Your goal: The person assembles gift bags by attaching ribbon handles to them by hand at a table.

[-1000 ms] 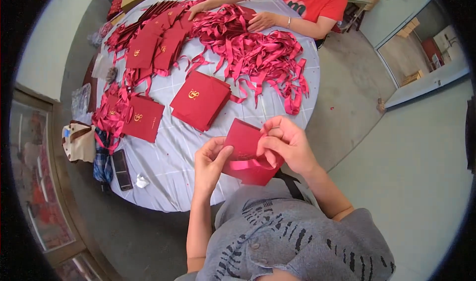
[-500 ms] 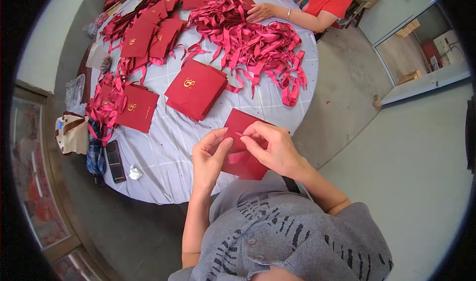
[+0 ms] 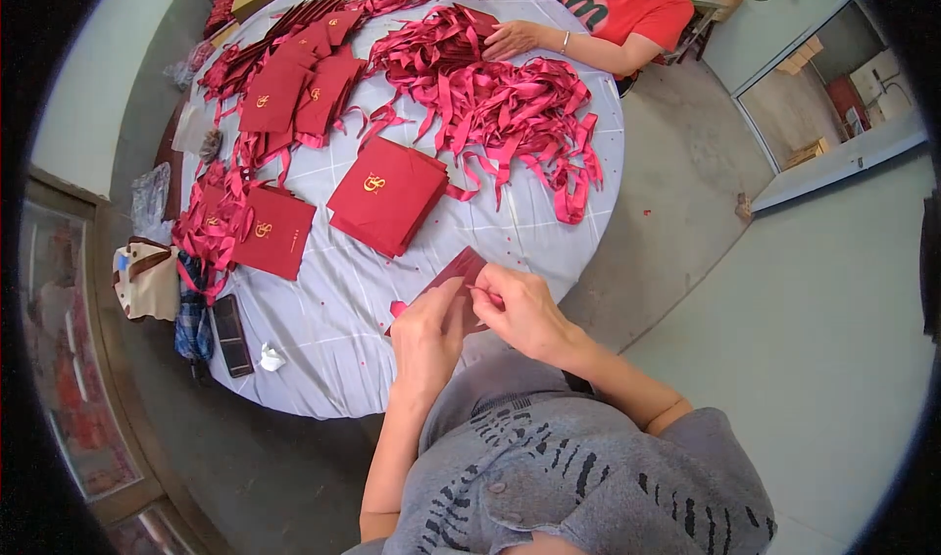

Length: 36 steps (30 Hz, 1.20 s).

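Dark red folded paper card (image 3: 459,273), flat and with sharp corners, is held by the person above the near edge of the round table (image 3: 333,349), which is covered with a pale grey cloth. One corner of the card points up and away from the person; much of its lower part is hidden behind the fingers, so its full shape cannot be seen. A small piece of pink-red ribbon (image 3: 398,308) shows at its left edge.

The left hand (image 3: 428,335) is closed on the lower left side of the card, fingers curled around it. The right hand (image 3: 521,308) pinches at the middle of the card, thumb and fingertips pressed together on it or on a thin ribbon there; which one, I cannot tell.

On the table, just beyond the hands, lies a stack of dark red square cards with a gold emblem (image 3: 387,195). Left of it is a similar card among ribbons (image 3: 270,232). A big heap of loose pink-red ribbons (image 3: 510,114) spreads over the far side. At the far edge another person in a red shirt rests a hand (image 3: 510,38) on the ribbons. A black phone (image 3: 232,335) lies at the left rim of the table.
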### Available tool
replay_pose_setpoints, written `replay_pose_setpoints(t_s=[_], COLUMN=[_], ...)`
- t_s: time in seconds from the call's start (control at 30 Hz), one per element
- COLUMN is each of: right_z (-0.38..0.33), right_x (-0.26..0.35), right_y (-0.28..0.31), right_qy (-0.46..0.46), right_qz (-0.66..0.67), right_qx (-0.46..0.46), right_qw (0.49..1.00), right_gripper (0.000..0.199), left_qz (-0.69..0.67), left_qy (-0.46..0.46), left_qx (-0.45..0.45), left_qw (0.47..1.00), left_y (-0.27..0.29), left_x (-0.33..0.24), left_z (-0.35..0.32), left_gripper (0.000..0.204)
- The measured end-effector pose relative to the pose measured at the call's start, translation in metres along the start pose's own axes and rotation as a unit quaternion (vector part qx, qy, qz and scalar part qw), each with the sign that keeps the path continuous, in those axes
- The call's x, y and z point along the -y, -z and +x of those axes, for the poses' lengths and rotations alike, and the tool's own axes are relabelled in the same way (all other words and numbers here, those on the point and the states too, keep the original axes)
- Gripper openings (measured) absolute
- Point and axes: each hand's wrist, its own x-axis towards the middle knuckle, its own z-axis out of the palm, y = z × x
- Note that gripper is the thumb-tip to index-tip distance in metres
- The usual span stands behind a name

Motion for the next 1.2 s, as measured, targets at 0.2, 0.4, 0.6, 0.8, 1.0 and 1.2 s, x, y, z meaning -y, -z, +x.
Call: replay_pose_setpoints(t_s=[0.2,0.4,0.6,0.8,1.0,1.2], right_z=[0.001,-0.011,-0.014,-0.009,-0.006,0.003], right_x=[-0.019,-0.034,-0.036,-0.034,-0.018,-0.017], right_y=[-0.022,-0.038,-0.048,-0.044,-0.025,-0.011], right_qy=[-0.065,-0.096,-0.049,-0.105,-0.006,0.162], right_qz=[0.055,0.101,0.037,0.066,0.024,-0.029], right_qx=[0.051,0.092,0.046,0.108,0.087,0.065], right_qw=[0.995,0.986,0.997,0.986,0.996,0.984], right_gripper=[0.011,0.009,0.009,0.013,0.018,0.025], left_qz=[0.065,-0.035,-0.012,0.013,0.081,0.122], left_qy=[-0.026,0.11,0.103,0.082,0.007,-0.047], left_qx=[0.028,0.026,0.032,0.05,0.043,0.037], left_qw=[0.997,0.993,0.994,0.995,0.996,0.991], left_y=[-0.005,-0.016,-0.014,-0.015,0.001,-0.007], left_x=[0.019,0.043,0.04,0.039,0.031,0.034], left_z=[-0.012,-0.029,-0.029,-0.033,-0.023,-0.028], left_gripper=[0.021,0.018,0.018,0.02,0.026,0.026])
